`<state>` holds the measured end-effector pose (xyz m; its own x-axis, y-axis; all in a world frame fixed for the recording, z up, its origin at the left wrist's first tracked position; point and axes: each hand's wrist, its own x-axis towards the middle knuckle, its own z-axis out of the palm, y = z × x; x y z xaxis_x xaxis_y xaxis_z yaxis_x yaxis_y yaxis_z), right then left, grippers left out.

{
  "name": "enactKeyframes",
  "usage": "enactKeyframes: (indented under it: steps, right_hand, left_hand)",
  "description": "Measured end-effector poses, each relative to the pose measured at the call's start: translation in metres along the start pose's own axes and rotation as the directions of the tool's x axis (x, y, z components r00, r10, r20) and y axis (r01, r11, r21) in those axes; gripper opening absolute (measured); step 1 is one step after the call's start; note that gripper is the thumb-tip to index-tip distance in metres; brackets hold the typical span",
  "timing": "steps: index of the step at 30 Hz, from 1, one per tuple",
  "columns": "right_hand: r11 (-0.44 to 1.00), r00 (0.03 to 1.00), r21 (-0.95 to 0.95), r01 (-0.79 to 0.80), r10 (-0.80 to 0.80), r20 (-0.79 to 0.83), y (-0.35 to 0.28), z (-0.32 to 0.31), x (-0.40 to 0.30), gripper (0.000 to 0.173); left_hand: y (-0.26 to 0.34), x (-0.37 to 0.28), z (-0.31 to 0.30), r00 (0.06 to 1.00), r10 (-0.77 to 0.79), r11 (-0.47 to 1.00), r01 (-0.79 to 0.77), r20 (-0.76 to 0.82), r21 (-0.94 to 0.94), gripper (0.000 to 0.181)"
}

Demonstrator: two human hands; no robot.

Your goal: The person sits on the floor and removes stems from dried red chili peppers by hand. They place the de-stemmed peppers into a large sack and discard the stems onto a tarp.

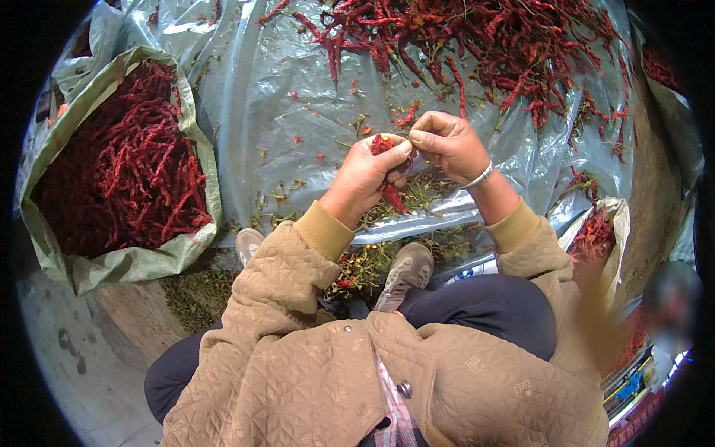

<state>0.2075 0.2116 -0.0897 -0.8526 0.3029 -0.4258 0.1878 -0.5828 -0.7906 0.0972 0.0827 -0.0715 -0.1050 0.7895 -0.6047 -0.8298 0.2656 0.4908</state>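
Note:
My left hand (371, 167) is closed around dried red chili peppers (394, 196), whose tips hang below the fingers and whose tops show at the thumb. Touching it at the fingertips is my right hand (451, 146), with a metal bangle (478, 175) at the wrist. Its thumb and index finger are pinched together at the stem end of the held peppers; a thin stem seems to be between them, partly hidden. Both hands are over a clear plastic sheet (290, 106) strewn with stems, seeds and red scraps.
A large pile of dried red chilies (480, 33) lies on the sheet's far side. At left stands a wide woven sack (204, 139) filled with stemless-looking chilies. A smaller pale sack (621, 223) of chilies is at right. Green stem debris (363, 265) lies between my shoes (406, 274).

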Motion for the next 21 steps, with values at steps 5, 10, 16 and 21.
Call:
enactKeyframes:
  steps: [5,10,16,21]
  right_hand:
    - [0.986,0.994,0.128,-0.104,0.107,-0.017,0.027,-0.003,-0.008,0.009]
    - [0.626,0.890,-0.746,0.227,0.177,0.420,0.004,-0.012,0.002,0.016]
    - [-0.126,0.856,-0.943,0.308,-0.395,0.332,0.012,-0.043,0.064,0.016]
    - [0.330,0.892,-0.889,0.317,-0.422,0.162,0.010,-0.016,0.048,0.013]
  left_hand:
    - [-0.014,-0.014,0.004,0.975,0.164,0.595,-0.220,0.150,0.773,0.008]
    - [0.017,-0.032,-0.023,0.996,-0.034,0.895,0.070,-0.088,0.441,0.011]
    - [0.018,-0.015,-0.045,0.983,0.057,0.989,-0.031,-0.175,0.148,0.016]
    - [0.010,-0.002,-0.037,0.957,0.110,0.993,-0.097,-0.268,0.059,0.019]
